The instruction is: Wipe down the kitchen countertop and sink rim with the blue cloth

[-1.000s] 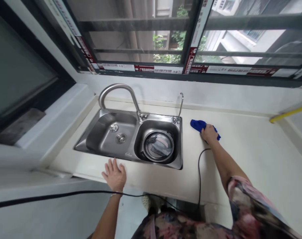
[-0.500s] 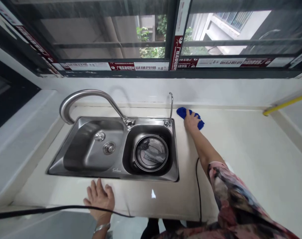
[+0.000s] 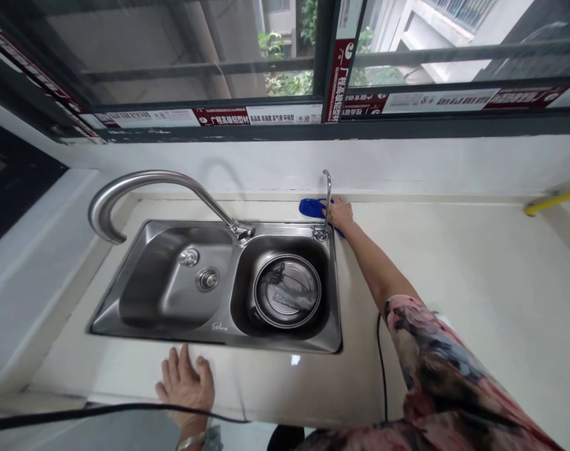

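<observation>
My right hand (image 3: 340, 214) presses a blue cloth (image 3: 312, 207) onto the countertop (image 3: 430, 263), behind the back right corner of the sink (image 3: 334, 300). Part of the cloth sticks out to the left, past the thin small tap (image 3: 327, 200), which stands in front of my fingers. At the counter's front edge, my left hand (image 3: 187, 385) lies flat with fingers spread and holds nothing. In the right basin sits a round perforated metal strainer (image 3: 289, 263) with a crumpled dark mesh piece (image 3: 274, 275) and a greyish, translucent-looking piece (image 3: 294, 295) in it.
A large curved faucet (image 3: 160, 177) arches over the left basin (image 3: 172, 269). Black cables (image 3: 101, 410) cross near my left wrist and run down the counter's front. A yellow pipe (image 3: 555, 202) comes out at the right wall. Behind stands a dark-framed window (image 3: 285, 113).
My right hand has slid the blue cloth leftward along the back of the counter, to behind the small tap. The left hand rests where it was. The view has shifted slightly.
</observation>
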`<state>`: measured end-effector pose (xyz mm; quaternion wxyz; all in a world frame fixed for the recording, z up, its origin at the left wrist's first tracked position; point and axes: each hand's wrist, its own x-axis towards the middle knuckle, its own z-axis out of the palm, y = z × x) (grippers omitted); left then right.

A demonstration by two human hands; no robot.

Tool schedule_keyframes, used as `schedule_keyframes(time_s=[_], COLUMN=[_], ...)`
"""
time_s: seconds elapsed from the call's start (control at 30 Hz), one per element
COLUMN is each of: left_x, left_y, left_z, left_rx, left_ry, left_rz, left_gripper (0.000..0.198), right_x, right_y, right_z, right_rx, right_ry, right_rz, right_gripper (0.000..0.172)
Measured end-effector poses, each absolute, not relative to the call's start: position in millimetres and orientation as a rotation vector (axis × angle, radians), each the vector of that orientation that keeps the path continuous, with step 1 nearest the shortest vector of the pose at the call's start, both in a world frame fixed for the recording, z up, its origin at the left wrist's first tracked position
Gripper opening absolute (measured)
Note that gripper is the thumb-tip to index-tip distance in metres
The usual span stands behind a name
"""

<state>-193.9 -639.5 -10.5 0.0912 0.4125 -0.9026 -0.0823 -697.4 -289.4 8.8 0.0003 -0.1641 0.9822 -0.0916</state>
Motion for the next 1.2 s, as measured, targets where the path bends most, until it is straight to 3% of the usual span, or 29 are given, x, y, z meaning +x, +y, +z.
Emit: schedule_keyframes(time_s=[0.23,0.53,0.67,0.8,0.97,1.2], left_x=[-195.0,-196.8,-197.3,-195.0,-197.3,-198.8], left_y=[-642.3,-640.4,-639.4,-640.4,-636.9,-634.9], left_z=[-7.5,-8.0,-8.7,-13.1,-8.3,-4.9], left_rx=[1.263,1.245,1.246,1.223,1.239,1.263], left_ry=[-2.707,-2.693,-2.694,-2.67,-2.683,-2.664], left_rz=[-0.263,-0.235,-0.251,-0.246,-0.262,-0.311], left_gripper=[0.075,0.072,0.074,0.073,0.074,0.07], right_x=[-696.6,-663.8,-656.5,-652.1,-655.1,-680.1], right_y=[-213.4,-62.8,-90.4,-152.0,-233.4,-295.8], right_z=[3.4,-16.4,-20.2,-18.9,-11.7,1.7], right_rx=[-0.306,0.573,0.623,0.319,-0.24,-0.405], right_ry=[3.16,3.324,3.368,3.413,3.288,3.056], right_rz=[-0.36,-0.192,-0.212,-0.287,-0.374,-0.492], right_gripper=[0.047,0.048,0.053,0.066,0.056,0.05])
